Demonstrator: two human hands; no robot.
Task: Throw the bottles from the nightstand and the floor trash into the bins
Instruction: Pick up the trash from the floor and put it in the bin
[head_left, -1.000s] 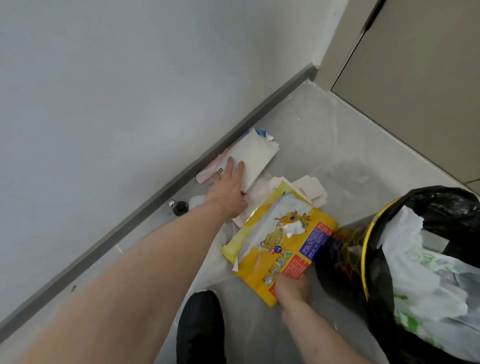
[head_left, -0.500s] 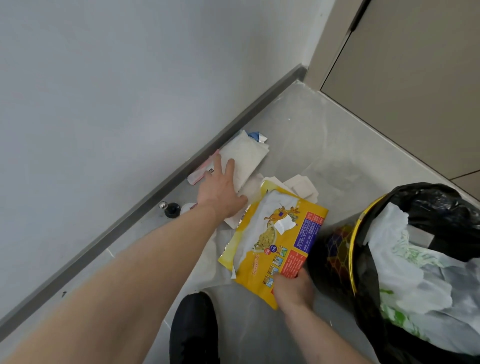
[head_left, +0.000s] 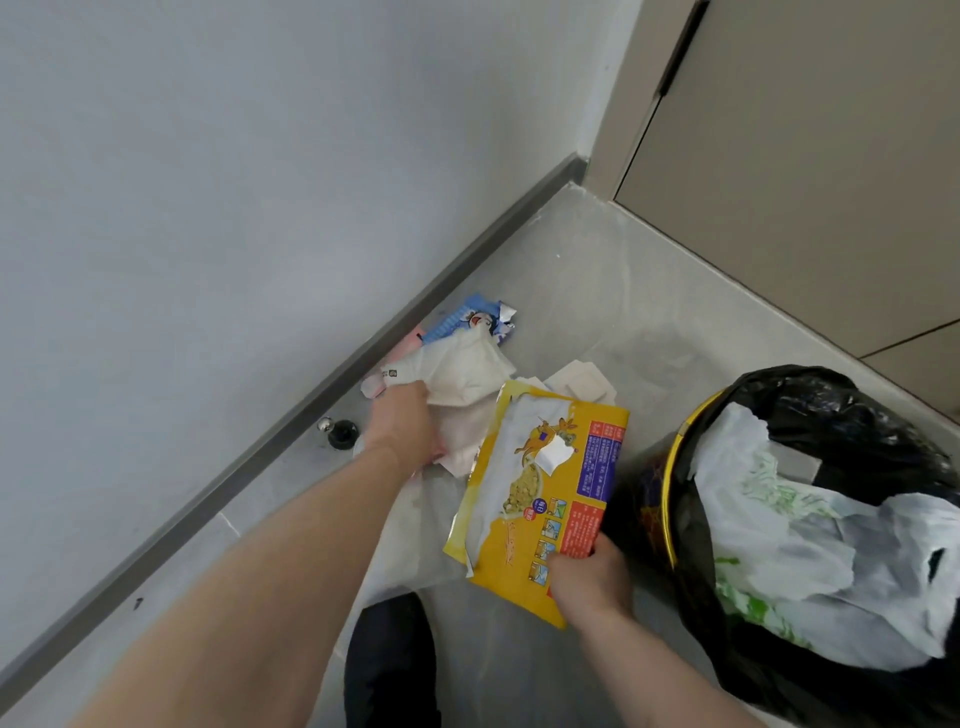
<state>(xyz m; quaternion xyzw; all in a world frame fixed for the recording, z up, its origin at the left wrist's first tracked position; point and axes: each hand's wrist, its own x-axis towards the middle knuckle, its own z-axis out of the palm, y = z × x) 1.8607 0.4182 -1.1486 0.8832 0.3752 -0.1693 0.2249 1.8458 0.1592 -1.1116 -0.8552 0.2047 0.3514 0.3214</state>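
Trash (head_left: 470, 371) half hides under the left hand (head_left: 402, 421) gripping white paper; the right hand (head_left: 589, 574) pinches a yellow packet (head_left: 540, 493).

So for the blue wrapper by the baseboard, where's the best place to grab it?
Probably its crumpled silver end, which sticks up off the floor on the open side. Come from the door side: the baseboard blocks the far edge and the white wrapper covers the near end.
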